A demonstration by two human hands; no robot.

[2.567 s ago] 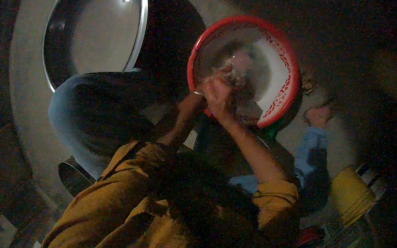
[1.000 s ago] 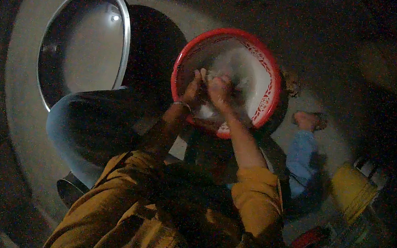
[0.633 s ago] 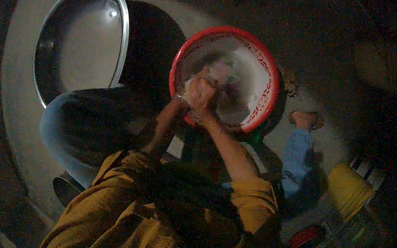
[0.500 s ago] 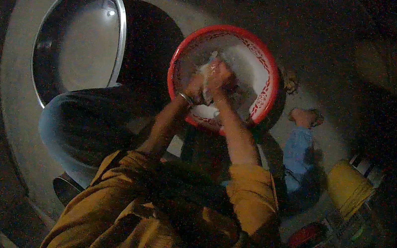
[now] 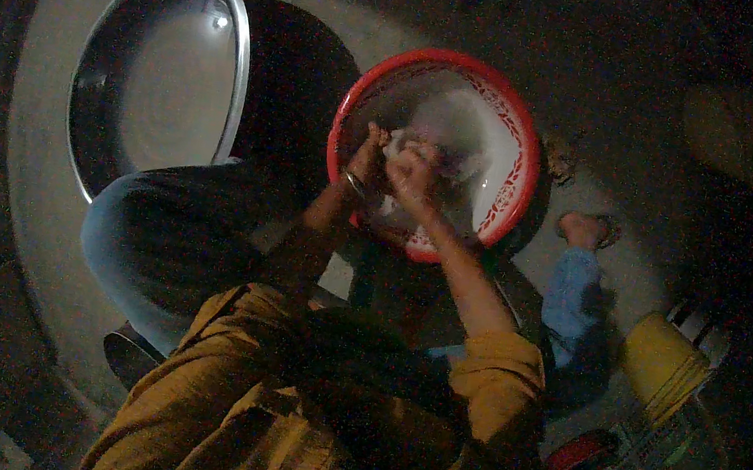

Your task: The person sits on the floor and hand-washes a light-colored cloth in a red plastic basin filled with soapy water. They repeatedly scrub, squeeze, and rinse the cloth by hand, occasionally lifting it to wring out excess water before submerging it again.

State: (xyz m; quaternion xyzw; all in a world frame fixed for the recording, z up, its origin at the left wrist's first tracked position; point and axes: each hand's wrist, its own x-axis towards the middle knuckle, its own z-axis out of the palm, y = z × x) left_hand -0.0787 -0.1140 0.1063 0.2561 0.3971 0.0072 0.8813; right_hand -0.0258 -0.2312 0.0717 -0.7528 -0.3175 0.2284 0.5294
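A white enamel basin with a red rim [image 5: 531, 160] and a red pattern inside stands on the floor ahead of me. Inside it, on the basin's left side, are both of my hands, slightly apart. My left hand [image 5: 368, 155], with a bangle [image 5: 355, 185] at the wrist, has its fingers curled. My right hand [image 5: 414, 172] is closed too, fingers bent over something pale. Whitish wet-looking stuff [image 5: 395, 142] shows between the hands; dimness and blur hide what it is. Cloudy pale matter [image 5: 454, 112] covers part of the basin's bottom.
A large, shiny metal tub [image 5: 180, 105] is at the left, beyond my bent knee [image 5: 126, 226]. My bare foot [image 5: 583, 230] rests right of the basin. Further right are a yellow container [image 5: 660, 353], a rack with dishes, and a red item [image 5: 581, 454]. The surroundings are dark.
My hands were pressed together around the whitish stuff; now they have come a little apart and lower. The view has shifted slightly, so the basin and tub appear further right.
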